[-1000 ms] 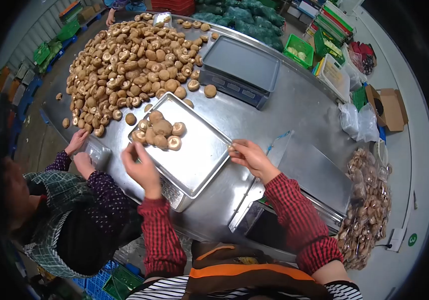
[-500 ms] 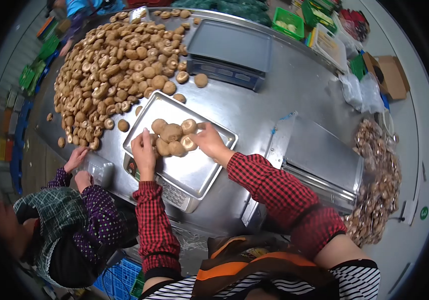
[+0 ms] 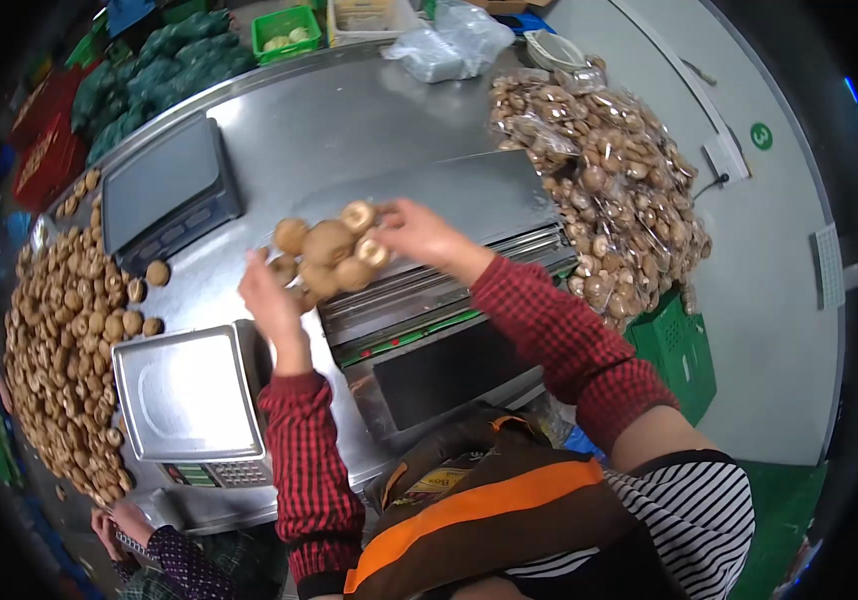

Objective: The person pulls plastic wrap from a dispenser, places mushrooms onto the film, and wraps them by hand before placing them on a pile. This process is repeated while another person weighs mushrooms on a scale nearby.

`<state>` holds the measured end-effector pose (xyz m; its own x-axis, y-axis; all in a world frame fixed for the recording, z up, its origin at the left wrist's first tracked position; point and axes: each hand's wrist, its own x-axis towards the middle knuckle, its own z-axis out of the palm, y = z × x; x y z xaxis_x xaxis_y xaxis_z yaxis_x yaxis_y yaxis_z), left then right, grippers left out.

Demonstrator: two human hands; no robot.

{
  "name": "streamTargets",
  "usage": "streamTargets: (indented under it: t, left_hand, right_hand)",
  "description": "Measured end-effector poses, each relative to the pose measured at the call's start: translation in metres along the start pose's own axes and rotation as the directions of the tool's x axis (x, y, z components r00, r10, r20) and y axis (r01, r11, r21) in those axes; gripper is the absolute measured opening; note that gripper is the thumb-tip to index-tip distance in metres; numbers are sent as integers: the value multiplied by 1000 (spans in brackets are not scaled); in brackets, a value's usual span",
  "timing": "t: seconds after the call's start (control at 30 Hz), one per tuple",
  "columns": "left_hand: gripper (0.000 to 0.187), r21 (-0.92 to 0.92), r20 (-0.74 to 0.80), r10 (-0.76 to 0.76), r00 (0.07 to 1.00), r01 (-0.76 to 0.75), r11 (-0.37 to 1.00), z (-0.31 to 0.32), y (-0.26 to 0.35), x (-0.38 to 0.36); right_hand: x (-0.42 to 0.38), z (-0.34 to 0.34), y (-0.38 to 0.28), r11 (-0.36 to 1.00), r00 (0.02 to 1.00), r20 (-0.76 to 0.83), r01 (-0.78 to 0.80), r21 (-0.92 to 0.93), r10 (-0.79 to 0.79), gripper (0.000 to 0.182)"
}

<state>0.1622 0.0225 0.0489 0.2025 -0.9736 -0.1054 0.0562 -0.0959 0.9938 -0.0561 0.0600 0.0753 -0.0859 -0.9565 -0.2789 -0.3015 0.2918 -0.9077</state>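
Note:
Between my two hands is a group of several brown shiitake mushrooms (image 3: 329, 243), some caps up and some with pale stems up. My left hand (image 3: 272, 300) grips the group at its left side. At its right edge my right hand (image 3: 419, 235) has its fingers closed beside the stem-up mushrooms. What carries the mushrooms from below is hard to make out. They are held above the near-left part of a metal wrapping machine (image 3: 509, 190) with rollers and a black plate (image 3: 449, 365). A scale with a bare steel tray (image 3: 189, 395) stands left of my left forearm.
Loose mushrooms (image 3: 64, 340) are heaped at the left, near a second scale (image 3: 164, 185). Bagged mushrooms (image 3: 609, 190) are piled at the right. Clear plastic bags (image 3: 454, 45) lie at the back edge. A co-worker's hands (image 3: 124, 525) are at the lower left.
My hands have lifted the mushrooms off the steel scale tray and brought them right, over the wrapping machine. The view has turned to the right.

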Motion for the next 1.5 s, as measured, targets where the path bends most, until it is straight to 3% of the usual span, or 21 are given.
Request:
streamTargets:
  t: [0.27,0.33,0.43,0.47,0.5,0.53,0.67,0.73,0.83,0.93,1.0,1.07,1.1,1.17,1.2,1.23,1.3,1.37,1.4,1.43,1.5]
  left_hand:
    - [50,317,241,-81,967,0,948,122,-28,-24]
    - [54,117,233,-106,967,81,990,109,-27,-40]
    - [46,167,158,70,985,-96,981,55,-26,-63]
    - [35,350,109,108,988,-140,926,34,-7,-77]
    - [25,648,137,356,924,-355,674,10,-13,-82]
    - [28,803,181,400,899,-369,467,-2,-14,-90]
    - [40,911,344,305,888,-395,121,20,1,-114]
    - [39,905,369,214,904,-402,136,25,-3,-107]
    - [41,944,241,249,938,-286,164,10,-3,-101]
    - [40,934,331,196,923,-350,72,15,-4,-106]
    - [35,869,397,159,904,-426,253,17,-10,-98]
    - [31,785,275,37,961,-247,568,16,-13,-97]
    - [29,537,253,-252,934,81,840,8,-10,-95]
    - [33,8,467,-624,626,703,712,-3,17,-106]
    - [36,-14,613,-651,447,830,557,-10,25,-105]
    - [38,-21,654,-622,431,832,554,-12,44,-105]
    - [37,-247,605,-359,710,597,763,-9,85,-91]
    - [32,-523,597,-103,796,484,701,13,108,-56]
    - [31,-596,454,-4,891,307,742,37,110,-40]
    - [31,-425,451,158,878,56,904,62,101,-15]
    - [44,-50,483,308,819,-325,944,103,51,32]
  right_hand:
    - [-4,-127,68,957,956,-124,-246,151,265,56]
    - [-18,-140,84,921,980,-200,-87,-380,10,52]
    - [-68,-163,103,865,931,-328,-29,-501,-159,45]
    - [-89,-172,110,772,938,-305,-70,-632,-164,45]
    - [-112,-173,112,704,924,-345,-136,-697,-163,45]
    - [-126,-170,108,625,930,-357,-226,-747,-90,46]
    - [-118,-132,113,556,957,-251,-131,-821,-146,47]
    - [-108,-117,109,730,965,-263,-171,-662,-13,40]
    - [-112,-123,107,749,925,-349,-123,-651,-150,37]
    - [-106,-125,103,733,963,-267,-161,-661,-30,35]
    - [-98,-129,103,777,976,-216,-150,-612,19,36]
    - [-97,-134,133,990,977,-160,-139,13,140,35]
    - [-111,-138,100,898,930,-76,-322,300,359,31]
    - [-131,-152,113,429,860,385,-504,750,336,29]
    - [-134,-155,117,151,776,599,-628,764,197,32]
    - [-130,-164,106,154,780,595,-623,767,195,32]
    - [-123,-185,62,477,919,357,-243,845,-165,34]
    - [-83,-196,23,237,957,112,-48,970,-267,32]
    - [-59,-187,-3,284,997,-63,73,956,-44,30]
    - [-35,-178,-23,353,953,-254,184,917,165,31]
    - [34,-176,32,613,971,-219,228,756,-92,31]
